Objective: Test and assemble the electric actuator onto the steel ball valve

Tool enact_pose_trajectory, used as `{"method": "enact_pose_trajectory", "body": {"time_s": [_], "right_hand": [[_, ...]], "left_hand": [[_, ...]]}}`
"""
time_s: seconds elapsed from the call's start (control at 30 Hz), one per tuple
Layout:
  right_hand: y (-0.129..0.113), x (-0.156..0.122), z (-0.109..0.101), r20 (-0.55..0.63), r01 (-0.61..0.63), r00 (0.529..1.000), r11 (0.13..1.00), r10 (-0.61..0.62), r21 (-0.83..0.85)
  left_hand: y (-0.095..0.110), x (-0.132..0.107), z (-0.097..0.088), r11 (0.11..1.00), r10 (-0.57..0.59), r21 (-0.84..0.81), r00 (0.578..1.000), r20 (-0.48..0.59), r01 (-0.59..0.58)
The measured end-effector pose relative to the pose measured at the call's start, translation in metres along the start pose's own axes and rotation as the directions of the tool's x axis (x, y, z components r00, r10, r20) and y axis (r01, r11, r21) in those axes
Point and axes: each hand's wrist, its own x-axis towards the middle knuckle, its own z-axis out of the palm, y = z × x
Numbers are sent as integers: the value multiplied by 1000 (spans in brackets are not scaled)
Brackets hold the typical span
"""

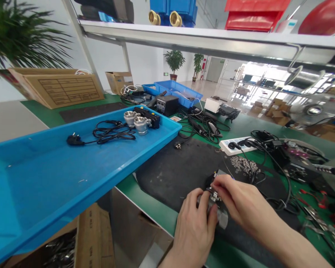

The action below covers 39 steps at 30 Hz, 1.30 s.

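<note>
On the black mat (170, 171) in front of me lies a metal valve (222, 220) with a dark actuator block at its far end, mostly covered by my fingers. My left hand (194, 219) is closed around the valve body and holds it against the mat. My right hand (236, 195) pinches at the joint between the valve and the block; whatever is between its fingertips is hidden. Two similar valves (141, 125) with black actuators sit in the blue tray (145, 158) to the left, beside a coiled black power cable (111, 134).
Many small metal rings or nuts (241, 165) lie scattered beyond my right hand, near a white power strip (237, 145). Pliers (321, 201) and loose metal parts are at the right. A shelf (212, 37) spans overhead. Black tools and a small black box (167, 105) stand farther back.
</note>
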Motion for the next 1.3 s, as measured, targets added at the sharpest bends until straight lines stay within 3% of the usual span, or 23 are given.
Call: {"method": "enact_pose_trajectory", "body": {"time_s": [0.1, 0.2, 0.37, 0.63, 0.87, 1.0, 1.13, 1.3], "right_hand": [[12, -31, 17, -153, -78, 983, 987, 99, 141], [15, -53, 34, -289, -140, 941, 979, 178, 147], [9, -50, 30, -368, -132, 916, 987, 157, 95], [3, -6, 8, -246, 59, 968, 998, -58, -2], [-9, 34, 3, -23, 81, 996, 988, -85, -129], [-18, 54, 3, 65, 152, 988, 967, -141, -206], [-17, 52, 5, 62, 157, 987, 968, -147, -197], [1, 14, 18, -11, 79, 997, 993, -80, -84]], "left_hand": [[0, 0, 0, 1000, 8, 19, 1000, -17, -8], [1, 1, -2, 1000, 17, 15, 1000, 10, -17], [1, 0, -5, 1000, 19, 23, 1000, 20, -19], [2, 2, -8, 999, 31, 27, 997, 64, -33], [4, 5, -9, 993, 100, 59, 993, 66, -104], [9, 10, -9, 967, 167, 169, 976, 138, -190], [8, 11, -15, 944, 214, 196, 945, 246, -265], [-2, 11, -22, 919, 259, 186, 887, 382, -348]]}}
